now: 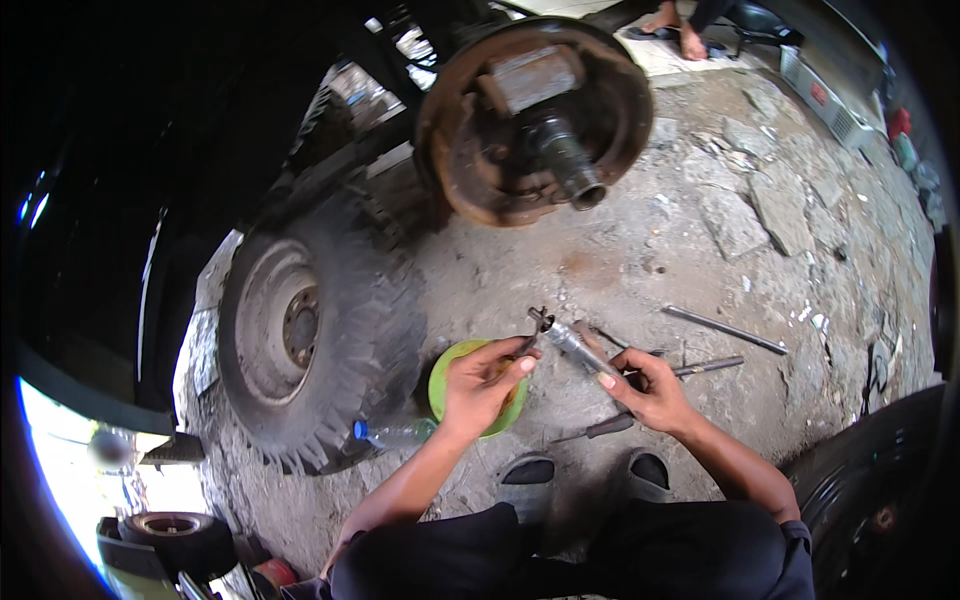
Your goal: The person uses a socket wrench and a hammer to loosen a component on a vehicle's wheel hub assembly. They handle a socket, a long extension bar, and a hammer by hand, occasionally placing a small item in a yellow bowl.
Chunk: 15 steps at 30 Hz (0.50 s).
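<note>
My left hand pinches a small dark metal piece that has a short crossways end. Its tip sits at the open end of a silver metal tube; whether the two touch I cannot tell. My right hand is closed around the tube's near end, which tilts up toward the left hand. Beneath the left hand stands a yellow-green bowl, its contents mostly hidden. On the ground under the right hand lies a dark-handled screwdriver.
A rusty brake backing plate with an axle spindle hangs ahead. A big treaded wheel stands left, beside a clear bottle. One metal rod and another rod lie right. A person's feet and a white basket are far off.
</note>
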Each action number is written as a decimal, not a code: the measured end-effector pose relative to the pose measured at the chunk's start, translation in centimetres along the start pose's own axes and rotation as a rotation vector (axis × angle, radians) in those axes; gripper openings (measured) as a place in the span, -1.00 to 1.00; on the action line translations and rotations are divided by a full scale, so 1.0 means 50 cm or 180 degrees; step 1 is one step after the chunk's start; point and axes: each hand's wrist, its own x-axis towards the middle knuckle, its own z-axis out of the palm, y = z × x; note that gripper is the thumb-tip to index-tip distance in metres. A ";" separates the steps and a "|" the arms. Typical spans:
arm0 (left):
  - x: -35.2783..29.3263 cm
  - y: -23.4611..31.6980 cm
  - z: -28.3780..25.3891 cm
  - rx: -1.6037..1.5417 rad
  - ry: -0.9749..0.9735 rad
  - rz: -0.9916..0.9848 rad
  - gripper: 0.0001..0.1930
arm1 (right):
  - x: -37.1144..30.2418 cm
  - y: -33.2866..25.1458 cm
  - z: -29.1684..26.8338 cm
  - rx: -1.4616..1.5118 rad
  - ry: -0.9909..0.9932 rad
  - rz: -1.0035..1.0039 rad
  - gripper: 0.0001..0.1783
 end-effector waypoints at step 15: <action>-0.077 -0.124 -0.134 -0.1108 0.0296 -0.0922 -0.71 | 0.068 0.096 0.017 -0.0883 -0.0813 0.0014 -0.65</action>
